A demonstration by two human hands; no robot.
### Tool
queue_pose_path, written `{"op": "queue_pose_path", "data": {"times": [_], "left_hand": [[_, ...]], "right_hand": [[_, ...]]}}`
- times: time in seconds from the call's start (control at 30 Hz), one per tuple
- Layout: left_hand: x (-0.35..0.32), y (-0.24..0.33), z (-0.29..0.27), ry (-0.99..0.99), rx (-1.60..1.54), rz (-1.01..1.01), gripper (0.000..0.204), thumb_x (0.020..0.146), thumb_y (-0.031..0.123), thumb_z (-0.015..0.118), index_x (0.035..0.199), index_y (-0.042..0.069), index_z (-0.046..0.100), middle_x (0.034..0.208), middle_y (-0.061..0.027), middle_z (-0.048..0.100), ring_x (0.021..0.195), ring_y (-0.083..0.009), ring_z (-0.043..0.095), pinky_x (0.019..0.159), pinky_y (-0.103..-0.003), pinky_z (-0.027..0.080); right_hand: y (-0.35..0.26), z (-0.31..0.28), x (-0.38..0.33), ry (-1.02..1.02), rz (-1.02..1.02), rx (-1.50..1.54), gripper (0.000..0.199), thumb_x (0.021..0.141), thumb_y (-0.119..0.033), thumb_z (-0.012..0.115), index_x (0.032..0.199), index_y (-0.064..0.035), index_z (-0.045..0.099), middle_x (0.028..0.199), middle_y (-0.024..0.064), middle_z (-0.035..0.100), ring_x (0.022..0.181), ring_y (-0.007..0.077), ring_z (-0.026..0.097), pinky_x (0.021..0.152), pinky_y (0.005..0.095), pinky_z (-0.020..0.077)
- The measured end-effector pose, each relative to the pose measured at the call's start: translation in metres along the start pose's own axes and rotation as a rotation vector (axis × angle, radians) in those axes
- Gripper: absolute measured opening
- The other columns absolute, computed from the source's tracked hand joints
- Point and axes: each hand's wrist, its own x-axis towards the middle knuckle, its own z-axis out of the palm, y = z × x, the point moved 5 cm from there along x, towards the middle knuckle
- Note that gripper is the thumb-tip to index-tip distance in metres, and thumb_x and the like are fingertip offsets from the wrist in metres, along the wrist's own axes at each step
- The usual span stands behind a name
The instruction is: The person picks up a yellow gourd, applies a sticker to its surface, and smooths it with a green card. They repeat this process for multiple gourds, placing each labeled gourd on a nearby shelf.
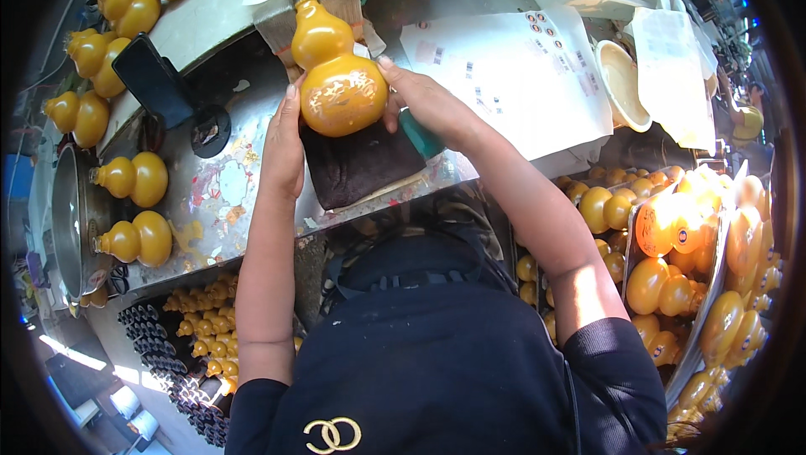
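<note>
A large glossy yellow gourd-shaped bottle point(342, 90) lies on the bench, its narrow neck pointing away from me. Pale, flaky-looking markings cover part of its lower bulb. My left hand point(284, 149) presses along the left side of that bulb, while my right hand point(428, 102) holds its right side, thumb near the waist. Beneath the bottle's bottom end is a dark brown cloth pad point(361, 171). The neck rests over a support wrapped in clear film point(277, 23). A green piece point(420, 134) sits beside the pad, partly under my right hand.
Sheets with small stickers point(520, 77) cover the bench to the right, near a cream basin point(621, 86). A phone on a stand point(155, 81) stands left. Yellow gourd bottles point(134, 180) line the left edge. Crates of gourds point(663, 287) stand right; smaller gourds point(206, 329) sit below left.
</note>
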Motion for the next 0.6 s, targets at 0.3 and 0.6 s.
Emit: {"op": "queue_pose_path", "data": {"times": [0.3,0.6], "left_hand": [[0.002,0.022,0.020,-0.068,0.099,0.002,0.071,0.091,0.044,0.059,0.141,0.002,0.033,0.131,-0.0138,0.049,0.124,-0.0170,0.046,0.107,-0.030,0.030],[0.006,0.015,0.015,-0.078,-0.034,-0.109,0.058,0.098,0.045,0.047,0.136,0.001,0.043,0.133,-0.0095,0.049,0.123,-0.0165,0.046,0.105,-0.028,0.032]], "right_hand": [[-0.017,-0.008,0.016,0.044,-0.157,-0.312,0.085,0.078,-0.069,0.059,0.127,0.0002,0.054,0.091,0.0082,0.061,0.076,0.0126,0.058,0.067,0.0252,0.0463],[-0.010,-0.003,0.011,-0.013,-0.087,0.024,0.070,0.082,-0.064,0.059,0.116,-0.0033,0.059,0.083,0.0028,0.056,0.066,0.0084,0.051,0.061,0.0226,0.0429]]}}
